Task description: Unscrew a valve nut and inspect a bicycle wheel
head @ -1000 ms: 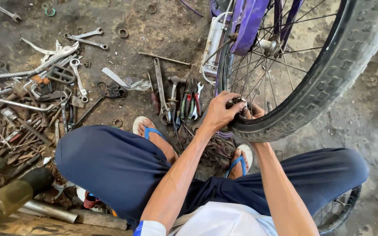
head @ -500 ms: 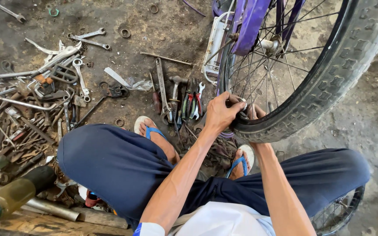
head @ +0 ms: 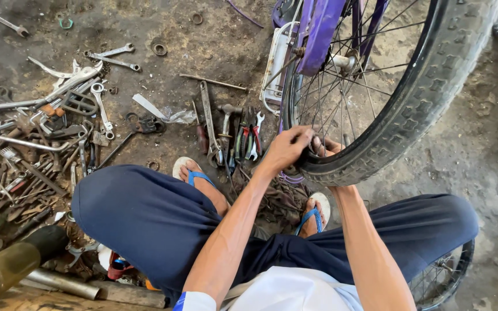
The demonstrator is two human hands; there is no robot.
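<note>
Item: my left hand (head: 286, 151) and right hand (head: 325, 146), both still clamped on the tyre (head: 399, 124) at the wheel's six o'clock; grip unchanged. Pliers (head: 248, 138) at nine o'clock.

- Dark navy trousers (head: 145, 219), loose and plain, cover both legs.
- A white shirt (head: 295, 294) shows at the near edge, its short left sleeve trimmed with a blue cuff (head: 194, 301).
- Both forearms are bare (no watch or band shows).
- Flip-flops with pale soles and blue straps: one on the left foot (head: 194, 175), one on the right foot (head: 313, 214).
</note>
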